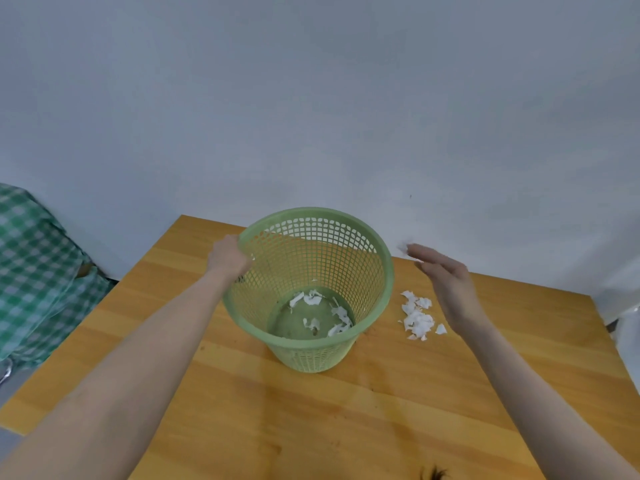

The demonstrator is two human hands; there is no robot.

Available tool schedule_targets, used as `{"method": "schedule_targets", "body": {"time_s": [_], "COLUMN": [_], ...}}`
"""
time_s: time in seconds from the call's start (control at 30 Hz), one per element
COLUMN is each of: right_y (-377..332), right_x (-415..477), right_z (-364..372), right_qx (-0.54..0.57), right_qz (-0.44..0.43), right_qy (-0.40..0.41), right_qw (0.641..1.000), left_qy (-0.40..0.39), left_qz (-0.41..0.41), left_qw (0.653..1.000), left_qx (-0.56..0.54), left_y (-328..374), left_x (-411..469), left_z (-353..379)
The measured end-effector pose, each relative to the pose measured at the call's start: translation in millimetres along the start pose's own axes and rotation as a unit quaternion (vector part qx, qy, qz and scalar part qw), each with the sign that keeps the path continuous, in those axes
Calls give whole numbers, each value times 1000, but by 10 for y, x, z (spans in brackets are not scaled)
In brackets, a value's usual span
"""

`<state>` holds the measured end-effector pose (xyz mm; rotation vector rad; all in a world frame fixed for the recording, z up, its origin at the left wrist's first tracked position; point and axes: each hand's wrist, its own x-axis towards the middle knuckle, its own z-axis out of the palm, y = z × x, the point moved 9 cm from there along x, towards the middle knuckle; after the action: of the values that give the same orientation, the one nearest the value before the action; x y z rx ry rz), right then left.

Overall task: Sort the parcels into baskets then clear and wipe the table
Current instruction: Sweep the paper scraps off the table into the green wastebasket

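A green mesh basket stands on the wooden table, tilted slightly toward me. My left hand grips its left rim. Several white paper scraps lie on the basket's bottom. A small pile of torn white scraps lies on the table just right of the basket. My right hand hovers above and behind that pile with fingers straight. A bit of white shows at its fingertips; whether it holds a scrap is unclear.
A pale wall rises behind the table's far edge. A green checked cloth hangs beyond the table's left edge. Something white sits past the right edge.
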<state>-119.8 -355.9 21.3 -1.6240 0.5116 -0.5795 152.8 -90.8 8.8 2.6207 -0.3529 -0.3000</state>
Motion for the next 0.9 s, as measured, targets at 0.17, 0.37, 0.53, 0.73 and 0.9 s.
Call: {"method": "schedule_targets", "body": {"time_s": [0.17, 0.37, 0.53, 0.73, 0.9], "right_y": [-184, -11, 900, 2396, 2367], "right_x": [-226, -264, -306, -602, -577], "right_z": [869, 818, 185, -209, -193], "right_qx": [-259, -297, -192, -468, -512], "right_qz": [-175, -231, 5, 271, 286], "right_qy": [-166, -112, 38, -119, -137], "right_qw": [935, 920, 981, 832, 798], "left_qy": [-2, 6, 7, 5, 6], "left_qz": [-5, -5, -2, 13, 20], "left_qw": [1000, 1000, 1000, 1000, 999], "left_qx": [4, 4, 1, -18, -27], "left_y": [-2, 0, 3, 29, 60], "left_x": [-1, 7, -10, -21, -25], "left_z": [8, -6, -14, -4, -7]}}
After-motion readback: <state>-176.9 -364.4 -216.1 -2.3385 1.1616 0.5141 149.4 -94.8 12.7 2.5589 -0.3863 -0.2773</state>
